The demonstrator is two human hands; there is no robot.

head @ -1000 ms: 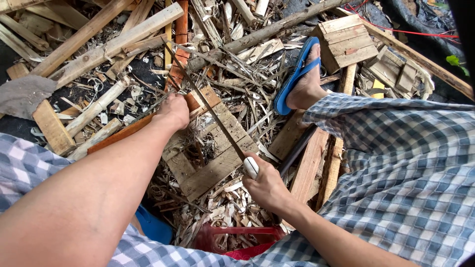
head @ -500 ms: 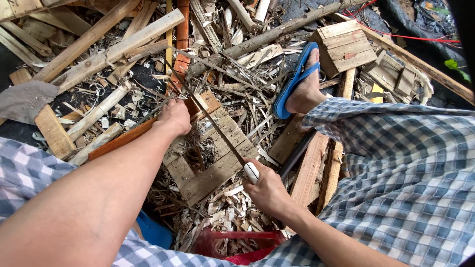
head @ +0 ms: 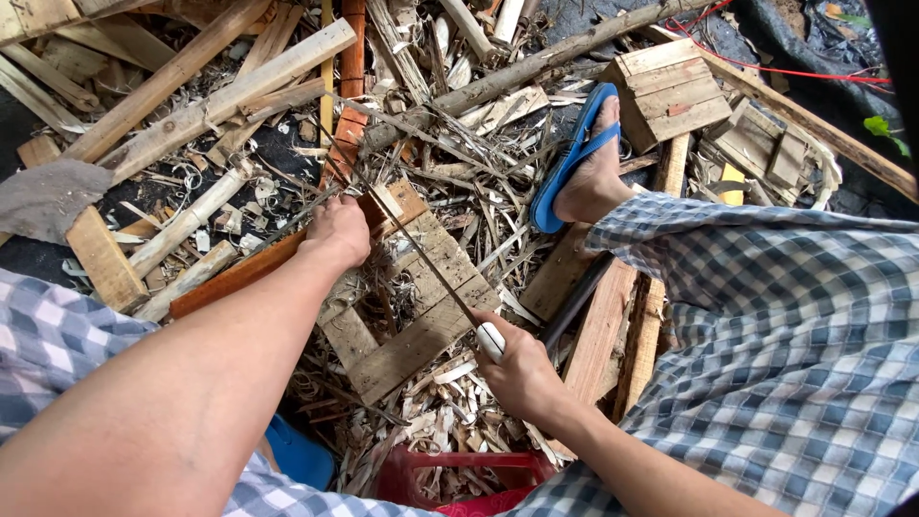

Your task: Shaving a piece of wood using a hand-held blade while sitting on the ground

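Note:
My right hand (head: 517,369) grips the white handle (head: 490,340) of a long thin knife, whose blade (head: 421,254) slants up and left toward my left hand. My left hand (head: 337,232) is closed on the far end of a thin strip of wood (head: 287,218) beside a small reddish block (head: 392,203). Both hands work over a rough slatted wooden board (head: 412,316) lying on a heap of shavings. What sits inside the left fist is hidden.
Planks, sticks and curled shavings (head: 459,402) litter the ground. My foot in a blue sandal (head: 574,158) rests at upper right beside a small wooden crate (head: 667,91). A red basket (head: 459,476) lies below my hands. A checked cloth (head: 795,325) covers my right leg.
The camera has shifted a little; the blade and both hands stay in nearly the same pose, the left hand slightly higher along the strip.

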